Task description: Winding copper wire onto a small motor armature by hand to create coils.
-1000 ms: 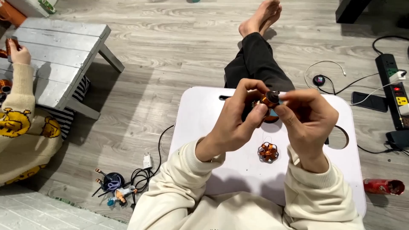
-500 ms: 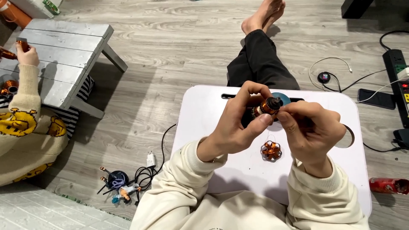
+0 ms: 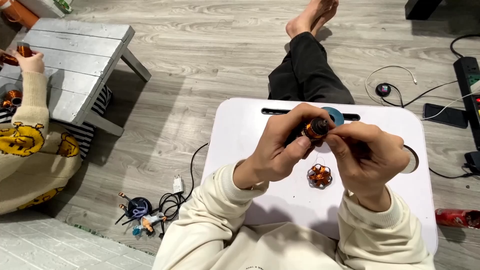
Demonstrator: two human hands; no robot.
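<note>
My left hand grips a small copper-wound coil with a dark core, held above the white lap table. My right hand meets it from the right, fingertips pinching at the coil's end. Below my hands a second copper-wound star-shaped piece lies on the table with a thin wire loop. A blue round object sits partly hidden behind my fingers.
Another person in a yellow-patterned sweater sits at the left, a hand on a grey wooden bench. A charger and cables lie on the floor. A power strip, phone and red can lie at the right.
My hands and the coil have shifted slightly, with my right fingers closing further around the coil's end. The other person's hand stays on the bench.
</note>
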